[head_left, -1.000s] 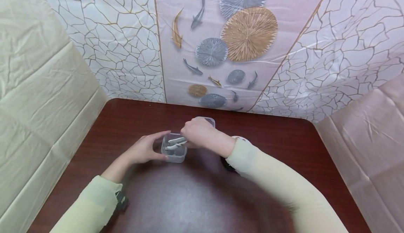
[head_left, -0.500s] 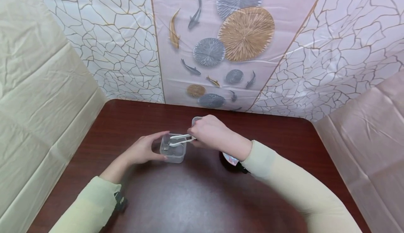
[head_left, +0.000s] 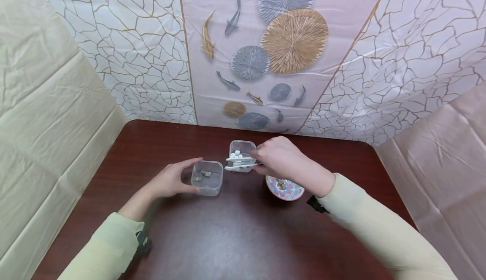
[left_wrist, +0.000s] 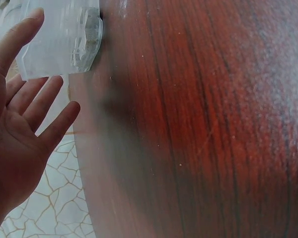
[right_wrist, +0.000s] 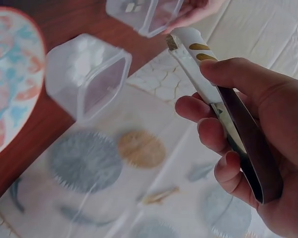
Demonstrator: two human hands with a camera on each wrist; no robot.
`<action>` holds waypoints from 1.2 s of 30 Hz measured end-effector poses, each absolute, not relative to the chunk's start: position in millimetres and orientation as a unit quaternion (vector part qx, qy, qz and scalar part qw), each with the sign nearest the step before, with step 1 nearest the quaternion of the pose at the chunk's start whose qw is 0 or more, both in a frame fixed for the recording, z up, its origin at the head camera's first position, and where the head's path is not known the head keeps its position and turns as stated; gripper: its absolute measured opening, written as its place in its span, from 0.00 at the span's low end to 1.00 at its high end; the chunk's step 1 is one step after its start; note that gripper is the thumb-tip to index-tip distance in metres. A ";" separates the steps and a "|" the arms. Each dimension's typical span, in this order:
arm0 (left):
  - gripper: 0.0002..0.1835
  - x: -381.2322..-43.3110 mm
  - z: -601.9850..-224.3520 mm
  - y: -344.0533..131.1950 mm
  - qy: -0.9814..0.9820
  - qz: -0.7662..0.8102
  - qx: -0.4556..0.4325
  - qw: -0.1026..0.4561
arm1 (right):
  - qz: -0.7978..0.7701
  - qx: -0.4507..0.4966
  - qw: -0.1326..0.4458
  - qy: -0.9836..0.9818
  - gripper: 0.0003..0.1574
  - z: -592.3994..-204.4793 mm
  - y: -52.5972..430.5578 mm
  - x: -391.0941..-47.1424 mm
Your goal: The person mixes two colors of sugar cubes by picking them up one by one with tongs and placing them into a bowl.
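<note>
Left of the middle in the head view, the left hand [head_left: 171, 181] is making a wide C at the side of a clear box [head_left: 209, 190], with its fingers nearly straight. Three little gray-brown blocks [head_left: 207, 173] are sitting inside. Just right of the middle, the right hand [head_left: 279, 155] is curling its fingers around the tongs [right_wrist: 241, 129]. The tongs are pinching one brown block [right_wrist: 173, 43] between their white tips. The tips are pointing left, in front of a second box [head_left: 243, 143], where white blocks [head_left: 237, 152] are lying. Lower right of that, a pink-and-blue dish [head_left: 288, 193] is peeking out under the right arm, and small brown pieces [head_left: 282, 184] are resting in it. Everything is standing on a shiny red-brown table [head_left: 212, 238].
</note>
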State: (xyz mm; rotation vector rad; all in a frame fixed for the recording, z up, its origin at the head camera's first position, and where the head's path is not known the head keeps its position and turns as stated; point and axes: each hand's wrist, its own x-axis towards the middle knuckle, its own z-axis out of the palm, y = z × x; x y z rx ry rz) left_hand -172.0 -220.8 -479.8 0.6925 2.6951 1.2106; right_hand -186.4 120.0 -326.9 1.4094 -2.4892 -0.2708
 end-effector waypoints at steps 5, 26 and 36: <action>0.52 -171.8 -479.1 -220.4 0.886 0.399 0.228 0.053 | -0.067 0.476 0.117 -0.869 0.17 -327.2 148.6 -186.7; 0.51 -171.1 -479.3 -220.4 0.887 0.399 0.227 0.058 | -0.036 0.394 0.060 -0.917 0.24 -346.2 235.0 -178.9; 0.51 -171.7 -478.8 -219.6 0.891 0.391 0.225 0.053 | -0.038 0.370 0.034 -0.928 0.20 -362.7 244.1 -183.1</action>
